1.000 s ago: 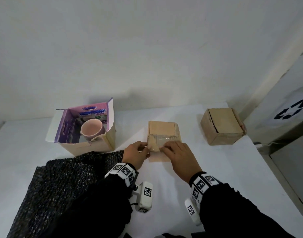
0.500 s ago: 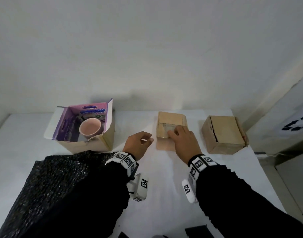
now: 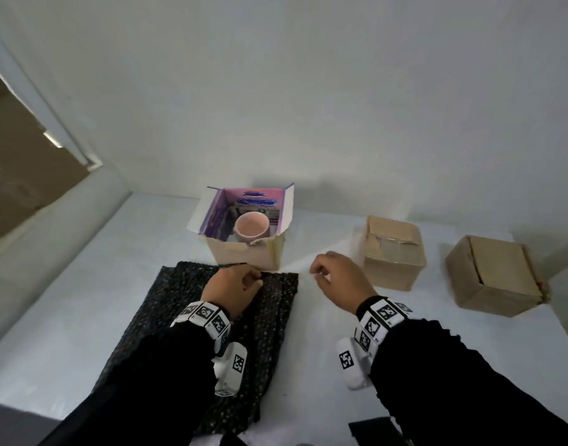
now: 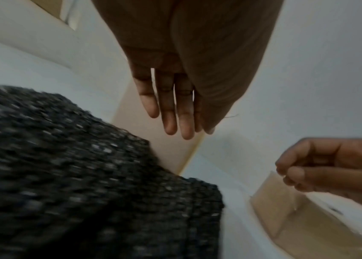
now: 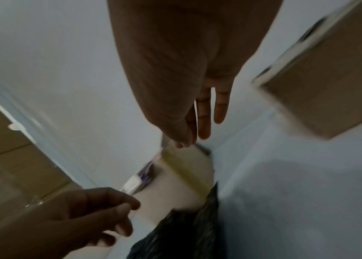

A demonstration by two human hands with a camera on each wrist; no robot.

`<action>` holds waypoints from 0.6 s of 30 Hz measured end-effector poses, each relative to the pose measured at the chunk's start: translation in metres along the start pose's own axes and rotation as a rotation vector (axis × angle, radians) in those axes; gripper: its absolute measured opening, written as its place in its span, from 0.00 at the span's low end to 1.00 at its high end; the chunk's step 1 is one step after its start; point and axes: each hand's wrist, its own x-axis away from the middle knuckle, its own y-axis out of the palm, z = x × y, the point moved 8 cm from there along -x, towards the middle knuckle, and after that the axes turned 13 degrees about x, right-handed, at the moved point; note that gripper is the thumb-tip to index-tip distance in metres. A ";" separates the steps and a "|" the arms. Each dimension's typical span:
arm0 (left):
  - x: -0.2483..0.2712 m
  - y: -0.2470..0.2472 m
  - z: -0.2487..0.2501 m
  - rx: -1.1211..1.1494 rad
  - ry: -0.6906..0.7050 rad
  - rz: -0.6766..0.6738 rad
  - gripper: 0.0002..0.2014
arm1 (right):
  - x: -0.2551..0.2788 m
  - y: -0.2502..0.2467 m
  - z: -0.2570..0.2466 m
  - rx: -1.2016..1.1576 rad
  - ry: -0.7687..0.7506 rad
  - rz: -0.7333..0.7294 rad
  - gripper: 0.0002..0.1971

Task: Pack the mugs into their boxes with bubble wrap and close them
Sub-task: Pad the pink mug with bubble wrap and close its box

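A pink mug (image 3: 252, 226) stands bare inside the open box (image 3: 244, 255) with a purple lining, at the back of the white table. The black bubble wrap (image 3: 186, 317) lies flat in front of that box. My left hand (image 3: 255, 280) hovers over the wrap's far edge, close to the box front, fingers loosely bent and holding nothing. My right hand (image 3: 318, 273) hangs above the bare table between the open box and a closed, taped box (image 3: 392, 252), loosely curled and empty. In the wrist views the left hand (image 4: 175, 122) and the right hand (image 5: 200, 133) hold nothing.
A second closed cardboard box (image 3: 495, 275) sits at the far right near the table's edge. The wall runs right behind the boxes. Brown cardboard (image 3: 19, 188) stands beyond the table's left side. A dark flat object (image 3: 372, 429) lies at the near edge.
My right hand has let go of the taped box, which now stands further back beside the other closed box. Both hands moved left; the left hand now hovers over the bubble wrap.
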 end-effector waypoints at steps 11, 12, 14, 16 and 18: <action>0.080 -0.032 -0.180 -0.362 -0.288 -0.454 0.48 | 0.012 0.152 -0.161 0.143 -0.107 -0.356 0.28; 0.083 -0.029 -0.181 -0.364 -0.247 -0.458 0.48 | 0.015 0.162 -0.159 0.225 -0.068 -0.393 0.31; 0.083 -0.029 -0.185 -0.359 -0.154 -0.407 0.45 | 0.021 0.176 -0.159 0.335 0.001 -0.395 0.32; 0.081 -0.032 -0.191 -0.300 -0.111 -0.355 0.36 | 0.024 0.179 -0.162 0.351 0.051 -0.303 0.24; 0.078 -0.036 -0.194 -0.249 -0.060 -0.318 0.23 | 0.025 0.176 -0.164 0.315 0.085 -0.193 0.13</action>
